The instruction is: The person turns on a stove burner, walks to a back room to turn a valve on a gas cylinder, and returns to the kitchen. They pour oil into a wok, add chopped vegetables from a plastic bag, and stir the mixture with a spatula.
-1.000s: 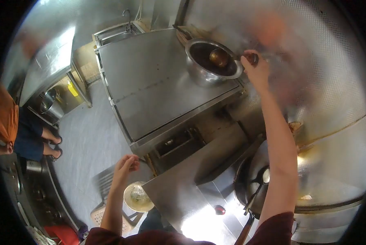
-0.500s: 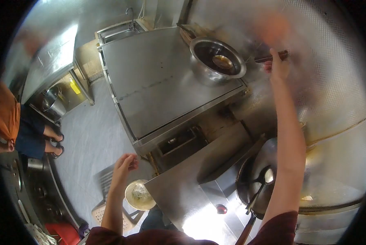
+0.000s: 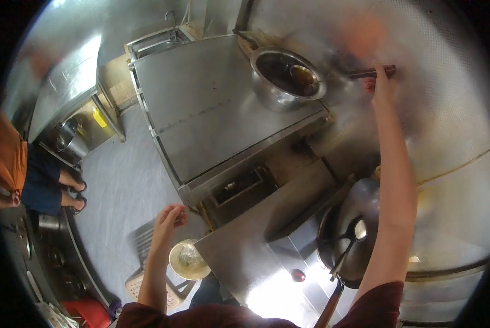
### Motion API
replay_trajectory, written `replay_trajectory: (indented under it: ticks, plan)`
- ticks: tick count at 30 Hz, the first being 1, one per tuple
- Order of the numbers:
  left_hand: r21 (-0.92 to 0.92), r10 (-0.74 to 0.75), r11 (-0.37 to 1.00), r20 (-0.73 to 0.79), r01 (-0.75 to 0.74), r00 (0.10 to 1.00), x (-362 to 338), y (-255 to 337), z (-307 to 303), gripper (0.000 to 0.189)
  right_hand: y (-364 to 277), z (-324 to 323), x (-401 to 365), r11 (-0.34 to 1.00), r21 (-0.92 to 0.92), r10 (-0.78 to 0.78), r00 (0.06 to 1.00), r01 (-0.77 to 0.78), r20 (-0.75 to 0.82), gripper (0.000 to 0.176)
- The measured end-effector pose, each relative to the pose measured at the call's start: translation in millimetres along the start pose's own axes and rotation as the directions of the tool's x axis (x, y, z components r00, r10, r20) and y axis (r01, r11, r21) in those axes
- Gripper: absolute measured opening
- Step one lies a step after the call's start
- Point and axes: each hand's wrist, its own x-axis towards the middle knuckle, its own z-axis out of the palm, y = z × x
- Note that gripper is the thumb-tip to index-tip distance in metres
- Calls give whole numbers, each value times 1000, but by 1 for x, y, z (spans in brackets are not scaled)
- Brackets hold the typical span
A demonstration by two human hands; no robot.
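Note:
My right hand [image 3: 383, 87] is closed around the dark handle of a ladle [image 3: 363, 72], reaching out to the far right. The ladle's bowl [image 3: 301, 74] is tilted, low inside a steel basin [image 3: 280, 98] of dark liquid. How deep it sits in the liquid is hard to tell. My left hand [image 3: 171, 217] hangs away from the counter with its fingers loosely curled and nothing visible in them. Just below that hand is a pale round tub [image 3: 175, 257] with cloudy contents.
The basin stands on a steel counter [image 3: 187, 104]. Near my right forearm is a wok [image 3: 329, 240] with another ladle [image 3: 347, 246] in it. A beige stool [image 3: 138, 287] is by the tub. At the left stands another person [image 3: 13, 164]. Steam blurs the back wall.
My right hand has shifted slightly right with the ladle. The ladle's bowl has tipped and moved toward the basin's right side. My left hand has barely moved.

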Motion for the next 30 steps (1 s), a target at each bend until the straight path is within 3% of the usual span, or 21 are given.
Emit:
replay_trajectory:
  ticks: [3,6,10,12,14,18,20,22,23,25,26,28,30]
  plan:
    - [27,9,1000,-3,-9,1000,-3,2,4,20,0,-13,7,998,15,66,997,-66,-28,32]
    - [18,16,1000,13,-17,1000,-4,1,7,21,-4,-27,4,1000,7,6,999,-6,-41,29]
    - [18,3,1000,27,-4,1000,-4,1,11,21,-16,-50,-1,999,-11,50,998,-50,-34,28]
    - [21,-39,999,57,38,998,-5,2,16,20,-16,-65,-4,999,-29,-36,999,36,-3,29]
    - [78,34,996,-14,-33,999,-11,4,22,20,-3,-83,3,998,58,-25,996,30,-87,29]
    - [88,50,995,38,-53,998,-15,-5,28,22,-24,-110,-37,996,-40,70,987,-76,-142,22]
    - [111,33,993,91,-43,995,-20,-11,39,23,-30,-124,-50,992,-55,104,978,-115,-179,22]
    - [268,-3,962,217,-57,976,-30,-24,57,22,-36,-141,-63,997,33,78,953,-71,-292,24]
    - [219,-122,974,326,51,937,-35,-46,62,24,-42,-155,-69,997,29,80,948,-75,-310,24]
    - [290,-279,947,545,134,791,-57,-86,93,29,-54,-181,-81,993,75,109,942,-89,-318,22]
    - [434,-476,863,525,260,706,-66,-125,104,35,-58,-197,-85,993,73,109,937,-90,-332,22]
    - [547,-624,781,663,301,413,-90,-170,140,43,-66,-238,-93,996,92,43,940,-12,-337,19]
    - [644,-746,664,607,380,276,-109,-223,171,56,-77,-285,-105,998,45,48,948,-35,-316,21]
